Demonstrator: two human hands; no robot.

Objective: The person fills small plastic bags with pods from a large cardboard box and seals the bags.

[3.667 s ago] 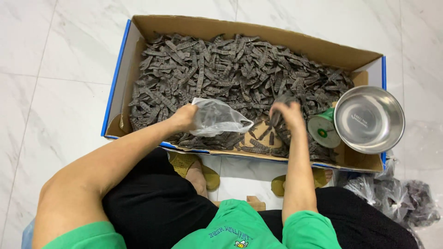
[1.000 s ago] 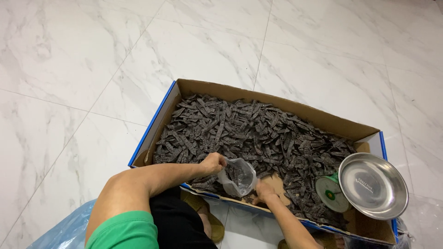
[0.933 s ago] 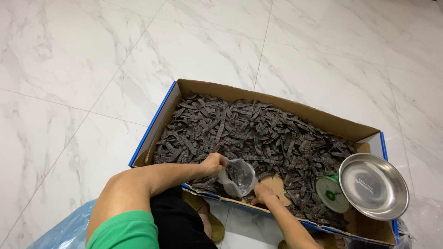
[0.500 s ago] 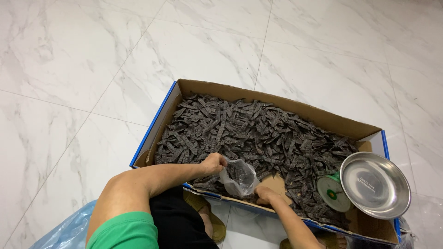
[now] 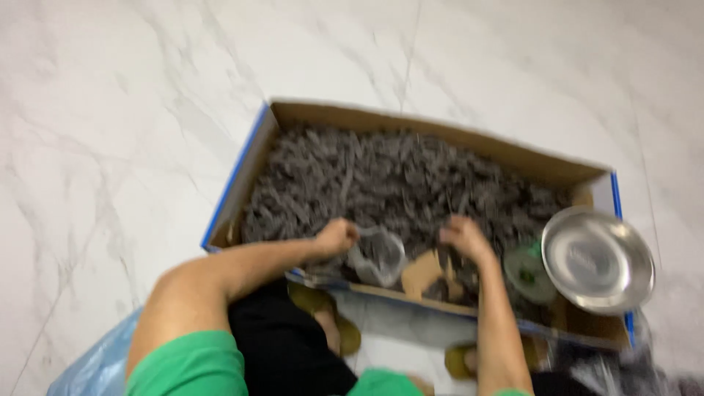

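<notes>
- Frame blurred; detail limited.
- Left hand (image 5: 336, 238), centre of frame, fingers pinched on the rim of a clear plastic bag (image 5: 378, 255), holding its mouth up and open at the box's near edge, seemingly so pieces can drop in.
- Bag already holds some dark pieces.
- Right hand (image 5: 463, 236), right of centre, rests on the heap of dark dried pods (image 5: 381, 172); fingers curled, whether they grip any I cannot tell.
- Cardboard box (image 5: 440, 132) sits on the marble floor (image 5: 110, 110).
- Steel bowl (image 5: 598, 259) on a green scale (image 5: 526, 270), box's right end, close to hand.
</notes>
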